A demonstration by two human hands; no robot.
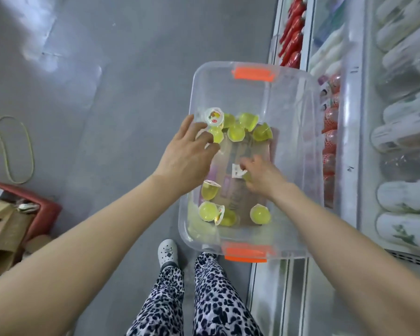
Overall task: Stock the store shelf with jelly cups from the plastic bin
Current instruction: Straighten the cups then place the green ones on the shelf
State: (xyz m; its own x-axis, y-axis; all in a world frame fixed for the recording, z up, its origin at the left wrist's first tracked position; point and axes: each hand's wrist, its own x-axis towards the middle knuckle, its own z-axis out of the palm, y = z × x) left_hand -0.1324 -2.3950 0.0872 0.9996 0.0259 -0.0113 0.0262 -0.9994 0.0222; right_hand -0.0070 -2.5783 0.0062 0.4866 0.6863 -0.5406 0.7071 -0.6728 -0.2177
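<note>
Bin (228,93) of clear plastic, with orange handles (251,74) at 12 and 6 o'clock, sits beside the shelf (349,122) at 3. Your right hand (264,179) is inside it, fingers curled round a domed yellow-green jelly cup (247,177). Your left hand (187,154) hovers at the 9 o'clock rim, fingers loosely spread and holding nothing. Glossy loose cups (235,132) lie scattered.

Jelly cups (235,133) in bin (298,132), shelf (349,98) right
</note>
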